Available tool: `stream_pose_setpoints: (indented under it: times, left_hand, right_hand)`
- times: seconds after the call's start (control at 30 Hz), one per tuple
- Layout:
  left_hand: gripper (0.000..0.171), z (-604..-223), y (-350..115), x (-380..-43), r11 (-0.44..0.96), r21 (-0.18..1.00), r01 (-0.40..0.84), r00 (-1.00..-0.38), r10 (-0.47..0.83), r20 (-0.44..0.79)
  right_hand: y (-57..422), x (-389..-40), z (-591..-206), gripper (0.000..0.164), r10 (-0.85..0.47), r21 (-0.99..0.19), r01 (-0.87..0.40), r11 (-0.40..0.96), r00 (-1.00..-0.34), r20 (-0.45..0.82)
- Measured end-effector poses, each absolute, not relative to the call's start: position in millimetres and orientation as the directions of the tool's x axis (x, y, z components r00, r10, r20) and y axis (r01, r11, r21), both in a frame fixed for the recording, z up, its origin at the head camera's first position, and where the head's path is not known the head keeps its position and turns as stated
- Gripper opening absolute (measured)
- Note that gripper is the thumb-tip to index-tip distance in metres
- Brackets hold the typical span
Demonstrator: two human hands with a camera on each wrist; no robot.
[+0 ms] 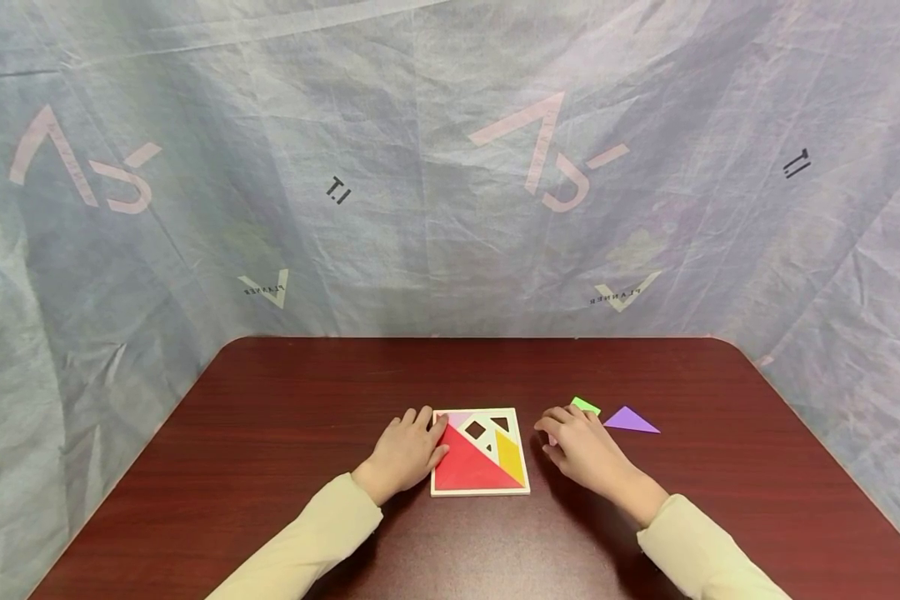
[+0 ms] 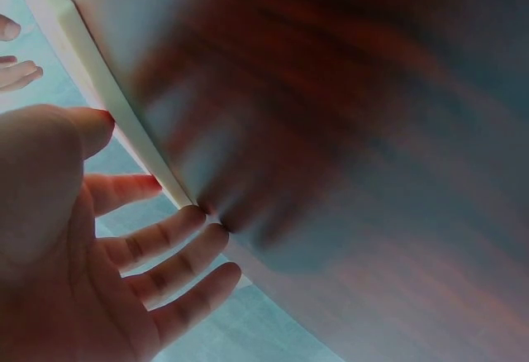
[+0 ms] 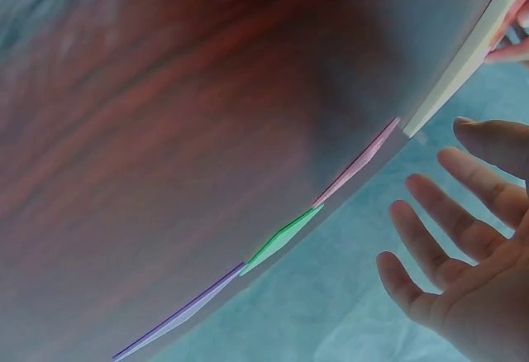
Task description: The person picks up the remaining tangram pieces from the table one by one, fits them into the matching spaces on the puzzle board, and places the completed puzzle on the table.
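Observation:
A square white tangram tray [image 1: 480, 493] lies on the table with a red piece [image 1: 465, 464], a yellow parallelogram [image 1: 509, 457] and a pale pink piece [image 1: 460, 418] in it. Dark shapes show in its white floor. My left hand [image 1: 403, 450] rests at the tray's left edge, fingers spread and fingertips touching it. To the right of the tray, my right hand [image 1: 588, 450] hovers with loosely bent fingers over a pink piece [image 3: 359, 164], mostly hidden in the head view. A green piece [image 1: 586, 406] and a purple triangle [image 1: 626, 420] lie just beyond that hand.
The dark red wooden table [image 1: 307, 392] has rounded far corners. Behind it and at both sides hangs a grey printed cloth [image 1: 420, 208]. Pale sleeves [image 1: 322, 529] cover both forearms.

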State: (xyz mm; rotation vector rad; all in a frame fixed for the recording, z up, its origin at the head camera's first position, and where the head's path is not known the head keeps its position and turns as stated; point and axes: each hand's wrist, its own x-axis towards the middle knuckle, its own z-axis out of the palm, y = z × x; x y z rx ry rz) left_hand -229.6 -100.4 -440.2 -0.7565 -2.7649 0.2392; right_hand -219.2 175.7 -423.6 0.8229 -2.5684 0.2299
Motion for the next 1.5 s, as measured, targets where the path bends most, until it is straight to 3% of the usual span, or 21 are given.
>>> stream_pose_setpoints:
  times: [1.5]
  left_hand:
    - [0.045,-436.5,-100.1,-227.6,0.849,-0.231,0.476,-0.828,0.52,0.208]
  right_hand:
    - [232.1,-253.5,-425.0,0.032,-0.322,-0.111,-0.373,0.921,-0.89,0.322]
